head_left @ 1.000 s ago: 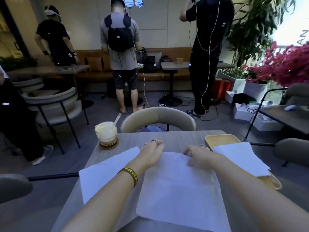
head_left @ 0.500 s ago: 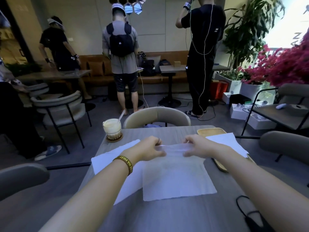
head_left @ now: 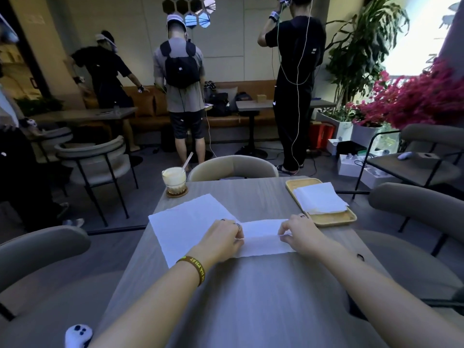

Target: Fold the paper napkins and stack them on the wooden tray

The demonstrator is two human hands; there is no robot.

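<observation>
Head view: both hands work one paper napkin lying folded into a long band on the grey table; the left hand pinches the band's left end between thumb and fingers, a ring on one finger and a dark wristband with yellow lettering on the wrist; the right hand pinches the right end, thumb and fingertips closed on the paper's edge; the two hands sit apart with the band stretched between them. A flat unfolded napkin lies just left of the band, partly under the left hand; the wooden tray sits at the table's far right, a stack of folded napkins resting on it; a creamy drink with a straw stands on a coaster at the far left corner.
</observation>
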